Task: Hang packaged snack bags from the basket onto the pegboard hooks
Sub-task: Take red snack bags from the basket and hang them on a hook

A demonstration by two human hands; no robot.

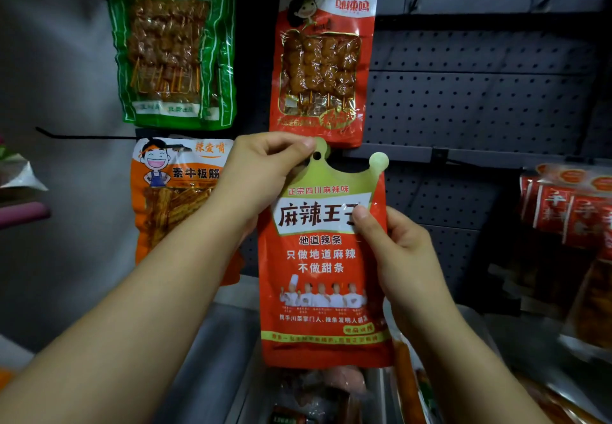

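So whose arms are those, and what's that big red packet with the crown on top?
The camera sits on a person's head, looking down, so the arms are theirs. Both hands hold the red snack bag with a gold crown-shaped top: the left hand pinches the crown near its hanging hole, the right hand grips the bag's side. Behind is a dark pegboard wall where a green bag, a red skewer bag and an orange cartoon bag already hang.

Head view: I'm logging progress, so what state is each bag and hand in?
Crown-top red bag: held up, not hooked.
Left hand: pinches its top.
Right hand: grips its side.
Red skewer bag: hanging.
Green bag: hanging.
Orange bag: hanging.
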